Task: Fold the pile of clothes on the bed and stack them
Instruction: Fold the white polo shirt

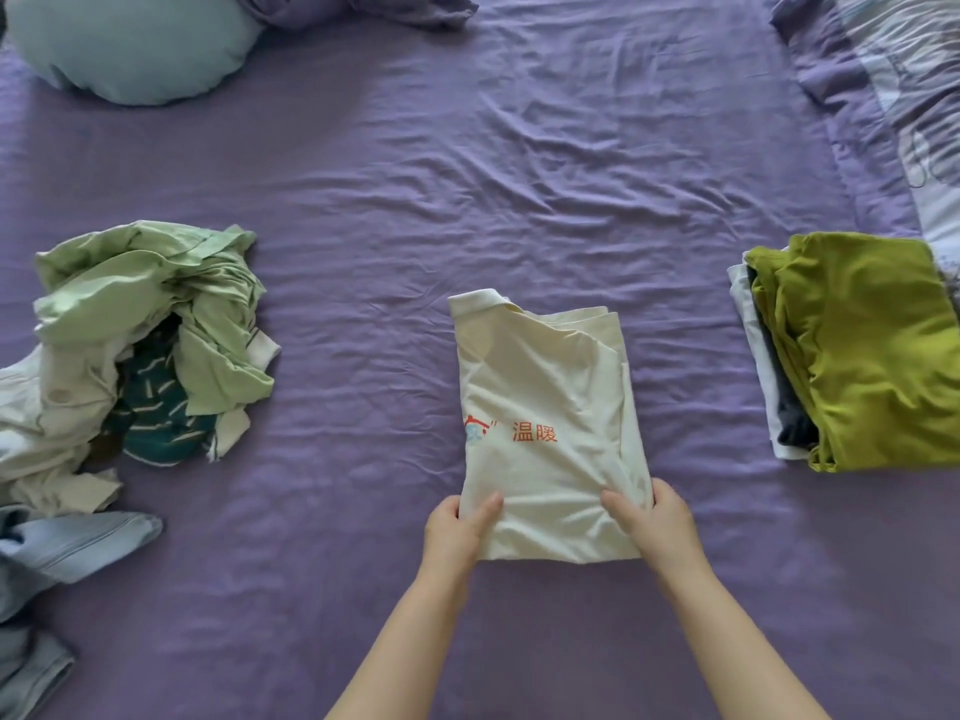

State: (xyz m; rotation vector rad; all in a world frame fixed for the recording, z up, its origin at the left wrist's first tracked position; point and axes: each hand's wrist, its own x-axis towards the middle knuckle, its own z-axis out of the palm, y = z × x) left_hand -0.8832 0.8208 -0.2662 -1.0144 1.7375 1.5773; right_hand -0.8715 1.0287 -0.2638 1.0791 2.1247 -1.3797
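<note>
**Cream shirt, folded, gripped at its near edge by both hands**

Cream fabric is what we find at the centre of the bed: a cream shirt (550,407) folded into a tall rectangle, collar at the far end, with red characters and a small red-and-blue emblem printed across its lower half. It lies flat on the purple sheet (519,174), between the two groups of clothes and apart from both.

We record the left hand (457,532) at the near left corner of the shirt, thumb on top of the cloth and fingers curled beneath the edge, pinching it. The right hand (654,522) holds the near right corner the same way, thumb laid over the fabric, fingers wrapped round the side edge. Both forearms reach in from the bottom of the view.

To the left we note the unfolded pile (140,350): pale green, white and dark teal patterned garments, crumpled together. Nearer the lower left corner lies a light blue denim garment (67,548), also unfolded.

To the right we note the folded stack (852,356), an olive-green garment on top, with dark and white layers showing at its left edge.

At the far left rests a pale blue round cushion (130,44). At the far right a patterned lilac quilt (893,96) lies bunched along the edge of the bed.
</note>
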